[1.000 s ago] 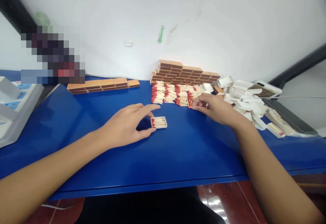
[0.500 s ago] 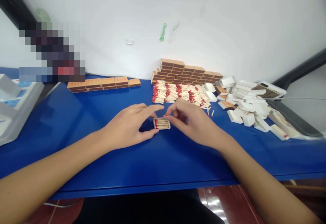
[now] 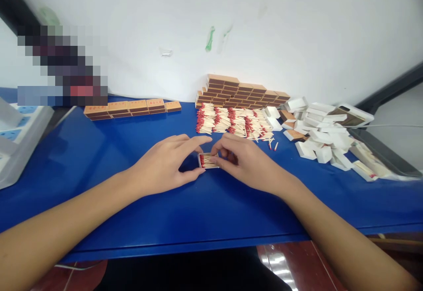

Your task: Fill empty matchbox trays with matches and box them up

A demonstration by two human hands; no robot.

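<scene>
A small white matchbox tray (image 3: pixel 199 160) lies on the blue table between my hands, filled with red-tipped matches (image 3: pixel 205 161). My left hand (image 3: pixel 168 161) steadies the tray at its left end, thumb at the near side and fingers at the far side, its index finger stretched above. Over the right part of the tray, my right hand (image 3: pixel 243 156) has thumb and index finger pinched on a match, mostly hidden by the fingertips. Just beyond the hands lies a wide heap of loose matches (image 3: pixel 231 121) in rows.
Closed matchboxes are stacked (image 3: pixel 244 92) against the wall, and a row of matchboxes (image 3: pixel 128 108) stands at the left. Several white trays (image 3: pixel 320 132) are piled on the right beside a phone (image 3: pixel 357 114). A power strip (image 3: pixel 29 141) occupies the left edge.
My right hand has lowered slightly, bringing its pinched fingertips from above the tray's right end down onto the matches inside. My left hand stays at the tray.
</scene>
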